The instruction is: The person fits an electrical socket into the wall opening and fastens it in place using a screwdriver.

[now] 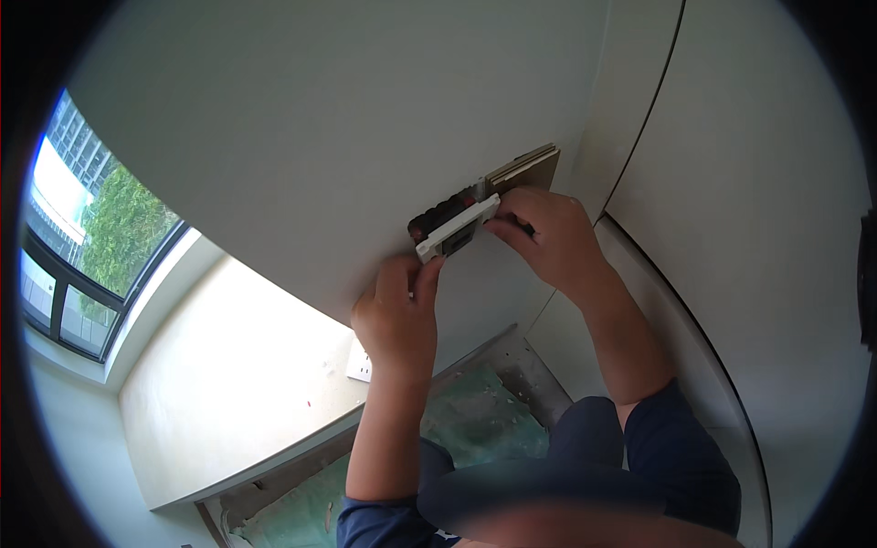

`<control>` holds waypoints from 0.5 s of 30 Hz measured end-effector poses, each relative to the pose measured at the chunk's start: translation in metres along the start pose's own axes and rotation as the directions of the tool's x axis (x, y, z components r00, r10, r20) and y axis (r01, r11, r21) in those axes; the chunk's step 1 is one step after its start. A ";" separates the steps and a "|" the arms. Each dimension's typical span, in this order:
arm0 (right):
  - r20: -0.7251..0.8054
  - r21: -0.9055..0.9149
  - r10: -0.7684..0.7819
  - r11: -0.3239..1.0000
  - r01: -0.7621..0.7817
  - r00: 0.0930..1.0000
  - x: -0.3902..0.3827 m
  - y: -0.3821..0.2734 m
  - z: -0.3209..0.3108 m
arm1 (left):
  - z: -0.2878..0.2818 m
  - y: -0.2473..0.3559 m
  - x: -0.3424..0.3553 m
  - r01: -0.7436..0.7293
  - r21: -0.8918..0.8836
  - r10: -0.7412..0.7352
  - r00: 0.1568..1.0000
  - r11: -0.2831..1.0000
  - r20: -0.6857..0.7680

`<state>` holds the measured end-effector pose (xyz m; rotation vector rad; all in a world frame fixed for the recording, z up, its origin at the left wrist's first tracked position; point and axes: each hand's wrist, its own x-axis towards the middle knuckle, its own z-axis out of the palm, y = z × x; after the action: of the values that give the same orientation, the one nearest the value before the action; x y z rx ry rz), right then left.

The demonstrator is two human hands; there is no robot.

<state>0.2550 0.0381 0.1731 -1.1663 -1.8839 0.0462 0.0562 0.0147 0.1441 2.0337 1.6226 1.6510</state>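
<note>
A white rectangular frame-like fitting (460, 223) with a dark middle is tilted in front of a dark opening (441, 213) in the pale grey wall. My left hand (395, 324) pinches its lower-left end with thumb and fingers. At its upper-right end, my right hand (551, 235) holds it with curled fingers. Just right of the opening, a gold-beige square wall plate (530, 167) with layered edges is partly hidden by my right fingers.
A white panelled surface (732, 183) with dark seams stands at the right. At the left are a window (100, 242) and a sunlit pale wall (233, 365) with a white socket (357, 363). The floor (480, 411) below has scuffed green sheeting; my legs are above it.
</note>
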 end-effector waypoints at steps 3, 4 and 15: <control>0.028 0.010 0.032 0.999 -0.033 0.999 0.001 0.002 -0.002 | 0.013 -0.008 -0.004 -0.017 -0.102 0.010 0.998 0.995 -0.068; 0.043 0.002 0.042 0.999 -0.042 0.998 0.001 0.002 -0.002 | 0.016 -0.010 -0.005 -0.050 -0.117 0.040 0.996 0.992 -0.084; 0.055 0.025 0.100 0.995 -0.102 0.993 0.002 0.002 -0.001 | 0.013 -0.007 0.000 0.131 -0.212 -0.126 0.991 0.968 0.038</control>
<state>0.2567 0.0397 0.1740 -1.2518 -1.8636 0.1600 0.0609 0.0245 0.1347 1.7995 1.4625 1.6685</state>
